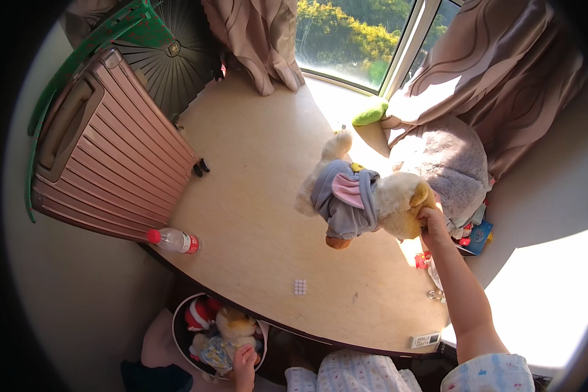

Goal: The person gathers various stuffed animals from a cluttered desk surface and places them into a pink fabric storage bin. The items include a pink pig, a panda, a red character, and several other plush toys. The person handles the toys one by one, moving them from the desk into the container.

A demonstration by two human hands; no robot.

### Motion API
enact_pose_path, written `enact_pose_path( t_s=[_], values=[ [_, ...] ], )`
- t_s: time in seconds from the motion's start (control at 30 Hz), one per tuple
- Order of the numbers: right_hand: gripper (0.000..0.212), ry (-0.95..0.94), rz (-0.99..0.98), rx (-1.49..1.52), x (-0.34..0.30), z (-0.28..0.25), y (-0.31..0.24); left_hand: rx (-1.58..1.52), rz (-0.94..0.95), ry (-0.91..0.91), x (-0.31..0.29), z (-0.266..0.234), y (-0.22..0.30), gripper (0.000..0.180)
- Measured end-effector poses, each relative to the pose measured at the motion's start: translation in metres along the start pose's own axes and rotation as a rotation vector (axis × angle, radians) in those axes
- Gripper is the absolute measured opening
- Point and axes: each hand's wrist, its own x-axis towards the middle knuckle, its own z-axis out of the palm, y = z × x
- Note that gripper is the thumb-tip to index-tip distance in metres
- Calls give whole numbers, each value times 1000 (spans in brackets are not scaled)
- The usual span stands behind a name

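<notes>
My right hand (pixel 432 223) is closed round the head of a plush toy (pixel 355 204) and holds it over the wooden surface. The toy has cream fur and wears a grey hooded top with pink-lined ears; it hangs sideways, legs to the left. Low in the view, my left hand (pixel 244 360) is at the near side of a round white-rimmed basket (pixel 178 326). Its fingers are curled by a plush toy in light blue patterned clothes (pixel 219 350); what they grip is hidden. A red-and-white plush (pixel 200 315) also lies in the basket.
A pink ribbed suitcase (pixel 121 150) stands at the left, with a red-capped bottle (pixel 175 240) beside it. A pill blister (pixel 300 287) and small white box (pixel 425 340) lie near the front. A large grey plush (pixel 447 166) and green cushion (pixel 370 111) sit by the window.
</notes>
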Motion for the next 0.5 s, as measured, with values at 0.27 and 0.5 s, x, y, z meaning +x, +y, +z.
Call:
enact_pose_path(
  t_s=[0.27, 0.5],
  values=[
    [73, -381, 525, -114, -178, 48, 109, -752, -105, -406, 8, 57, 39, 56],
    [87, -740, 694, -318, -245, 109, 158, -1151, -441, 26, -59, -21, -71, 47]
  ],
)
